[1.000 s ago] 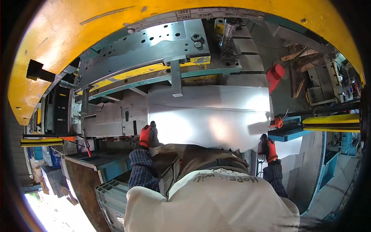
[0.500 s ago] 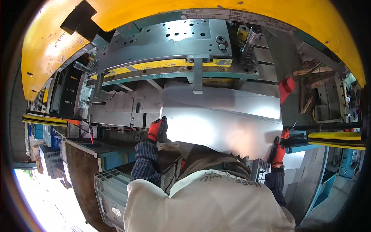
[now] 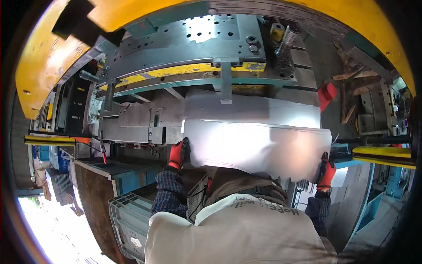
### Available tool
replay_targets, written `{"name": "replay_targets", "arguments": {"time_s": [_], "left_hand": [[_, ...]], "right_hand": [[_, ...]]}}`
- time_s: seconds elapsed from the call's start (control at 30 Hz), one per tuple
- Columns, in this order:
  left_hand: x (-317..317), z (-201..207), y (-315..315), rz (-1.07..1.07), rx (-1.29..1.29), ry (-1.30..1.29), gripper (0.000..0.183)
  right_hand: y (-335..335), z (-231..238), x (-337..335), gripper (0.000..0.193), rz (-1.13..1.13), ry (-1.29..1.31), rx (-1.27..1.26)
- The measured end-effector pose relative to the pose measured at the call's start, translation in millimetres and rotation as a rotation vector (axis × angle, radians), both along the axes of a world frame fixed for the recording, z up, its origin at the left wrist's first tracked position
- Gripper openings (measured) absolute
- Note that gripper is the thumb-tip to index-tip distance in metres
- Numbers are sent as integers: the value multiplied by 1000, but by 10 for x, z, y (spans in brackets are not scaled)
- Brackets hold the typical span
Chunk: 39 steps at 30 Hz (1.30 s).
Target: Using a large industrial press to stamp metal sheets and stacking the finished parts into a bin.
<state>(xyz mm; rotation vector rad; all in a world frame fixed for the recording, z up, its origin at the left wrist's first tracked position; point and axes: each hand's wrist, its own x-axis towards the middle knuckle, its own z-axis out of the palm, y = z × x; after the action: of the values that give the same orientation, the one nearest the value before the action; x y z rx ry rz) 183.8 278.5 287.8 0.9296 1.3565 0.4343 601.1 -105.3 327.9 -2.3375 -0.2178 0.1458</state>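
A shiny flat metal sheet (image 3: 246,145) lies in front of my body, with thin edges of at least one more sheet showing along its rim. My left hand (image 3: 178,154), in a red and black glove, is closed at its left edge. At the right end, my right hand (image 3: 325,174), gloved alike, grips the near corner. The fingers under the metal are hidden. Farther back, another metal sheet (image 3: 285,112) rests on the press bed, partly covered by the near one.
Beyond the sheets stands a press die (image 3: 176,48) with a yellow strip and a downward metal bar (image 3: 226,83). A coil spring post (image 3: 286,42) rises at its right. A grey plastic crate (image 3: 127,224) sits low left. Yellow bars (image 3: 382,157) flank both sides.
The near sheet's right end has shifted right and it lies less slanted, leaving more of the sheet behind it exposed. My right hand moved right with it; the left stays at its edge.
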Motion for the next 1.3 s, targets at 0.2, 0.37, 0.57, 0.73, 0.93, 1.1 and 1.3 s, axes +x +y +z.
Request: {"name": "replay_targets", "arguments": {"time_s": [0.2,0.37,0.57,0.73,0.93,1.1,1.3], "left_hand": [[-127,159,-104,68,-38,-93,29],[-174,-185,22,-68,145,143,33],[-228,-164,6,-104,135,152,38],[-129,-23,108,-264,264,291,40],[-212,71,247,-347,396,369,41],[-322,-43,276,-349,470,426,41],[-351,-310,470,-456,522,489,48]], "right_hand": [[433,-50,141,32,-35,214,-35],[373,-575,472,25,82,-191,30],[839,-107,389,47,246,81,-277],[679,-245,315,46,269,66,-355],[433,-64,-198,51,119,348,-200],[488,92,-222,41,244,103,-370],[596,375,64,24,286,-264,-590]]}}
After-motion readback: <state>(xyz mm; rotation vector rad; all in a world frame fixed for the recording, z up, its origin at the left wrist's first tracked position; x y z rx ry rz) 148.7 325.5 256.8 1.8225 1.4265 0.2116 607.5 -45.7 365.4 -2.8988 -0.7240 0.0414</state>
